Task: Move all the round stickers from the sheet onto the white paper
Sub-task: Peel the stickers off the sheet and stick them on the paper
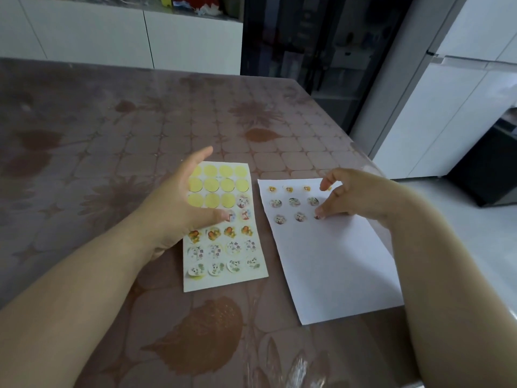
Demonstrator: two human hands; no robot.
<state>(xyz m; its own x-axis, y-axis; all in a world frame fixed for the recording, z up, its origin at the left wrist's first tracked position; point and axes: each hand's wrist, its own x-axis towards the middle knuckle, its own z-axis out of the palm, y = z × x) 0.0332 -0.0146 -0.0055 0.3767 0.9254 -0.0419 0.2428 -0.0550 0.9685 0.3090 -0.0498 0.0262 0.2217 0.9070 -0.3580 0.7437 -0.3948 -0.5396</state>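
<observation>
Peeling should start at an edge: round stickers look thin, floppy, tacky. Left hand spread, thumb on sticker sheet; right hand, loosely curled, presses white paper.

Left hand splayed, thumb out; right hand loosely curled, thumb tip lowered.

Left hand over sheet (fingers straight), right hand touching white paper.

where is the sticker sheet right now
In the head view the sticker sheet lies flat on the table near the middle, partly under the left hand and just left of the white paper.
</observation>
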